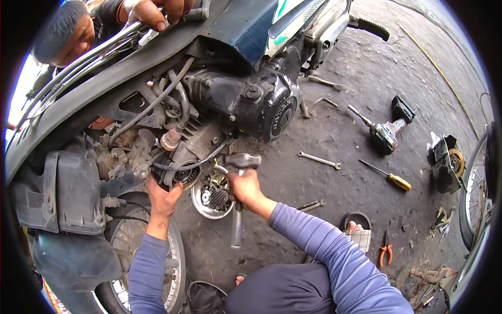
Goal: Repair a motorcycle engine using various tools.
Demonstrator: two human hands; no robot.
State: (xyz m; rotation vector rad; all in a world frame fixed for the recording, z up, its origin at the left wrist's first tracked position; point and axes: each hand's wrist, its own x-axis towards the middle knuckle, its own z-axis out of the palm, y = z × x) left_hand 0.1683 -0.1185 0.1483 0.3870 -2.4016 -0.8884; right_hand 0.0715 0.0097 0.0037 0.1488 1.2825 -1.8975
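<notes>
My right hand (247, 189) is closed round the handle of a hammer (243, 160). The hammer's metal head sits above my fist, and its pale handle points down toward me. My left hand (163, 201) grips the lower end of the engine's cylinder head (194, 141), thumb beside a round opening (186, 175). Its other fingers are partly hidden against the engine. Between my hands, a round metal bowl (197, 205) on the ground holds small metal parts. The hammer head is close to the bowl's upper right; I cannot tell whether it touches anything.
The motorcycle (68, 193) fills the left side; another person's hand (157, 13) rests on it at the top. Across the ground lie a wrench (320, 160), a screwdriver (389, 177), a cordless power tool (386, 133) and orange-handled pliers (386, 251). A wheel (473, 188) stands far right.
</notes>
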